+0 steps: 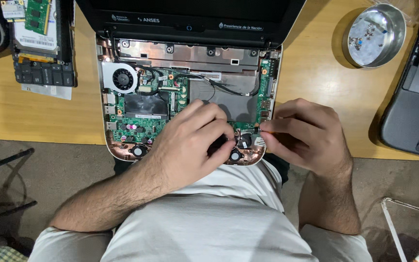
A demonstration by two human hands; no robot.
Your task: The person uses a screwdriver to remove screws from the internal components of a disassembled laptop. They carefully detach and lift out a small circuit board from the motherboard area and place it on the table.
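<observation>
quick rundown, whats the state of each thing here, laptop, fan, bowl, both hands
laptop: lid open, keyboard cover off, board exposed
fan: uncovered, mounted at the board's corner; spinning or not, cannot tell
metal bowl: upright, small screws inside
left hand: fingers curled down onto the front edge of the board
right hand: pinching a small part at the laptop's front corner

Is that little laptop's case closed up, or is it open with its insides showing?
Open. The laptop has its top cover off: green circuit board, fan and cables lie bare, with both hands working at its front edge.

The bench [306, 73] is matt light wood; the bowl [375, 35] is shiny smooth metal; the circuit board [141, 121] looks glossy green.
</observation>
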